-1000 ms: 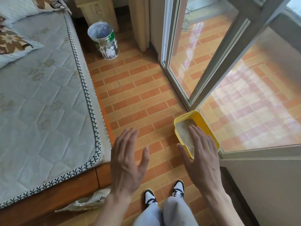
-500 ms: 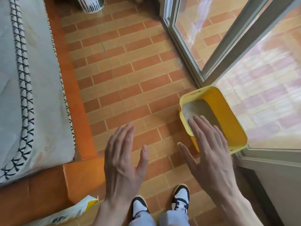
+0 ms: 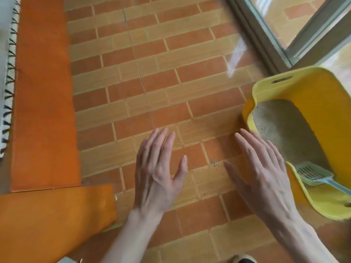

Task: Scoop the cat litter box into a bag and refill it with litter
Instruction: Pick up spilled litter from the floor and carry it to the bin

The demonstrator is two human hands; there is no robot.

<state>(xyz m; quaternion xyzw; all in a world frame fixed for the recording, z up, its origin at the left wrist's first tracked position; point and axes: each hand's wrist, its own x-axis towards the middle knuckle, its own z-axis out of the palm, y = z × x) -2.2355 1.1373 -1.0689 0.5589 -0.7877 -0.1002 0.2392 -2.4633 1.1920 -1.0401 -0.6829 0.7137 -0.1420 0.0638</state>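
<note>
The litter box [image 3: 311,118] is a yellow plastic tub with a high wall and a slot handle cut in its far rim. It sits on the tiled floor [image 3: 152,88], tight against the frame of the glass door [image 3: 266,40]. Inside it lies a bed of grey-beige litter [image 3: 281,128], fairly level. A pale blue slotted scoop [image 3: 313,174] rests at the near end of the box, its handle running out over the low front lip.

The right hand [image 3: 266,179] hovers just beside the box's near-left edge, fingers spread and flat, holding nothing. The left hand [image 3: 157,171] is farther from the box, over bare tiles, also spread wide and empty. An orange wooden bed frame [image 3: 43,111] stands well apart from the box, across the floor.

Scooping looks not yet begun; this seems the approach to the box. The next move likely calls for the right hand to shift toward the scoop's handle and close on it. No bag is in view, so one must be fetched.
</note>
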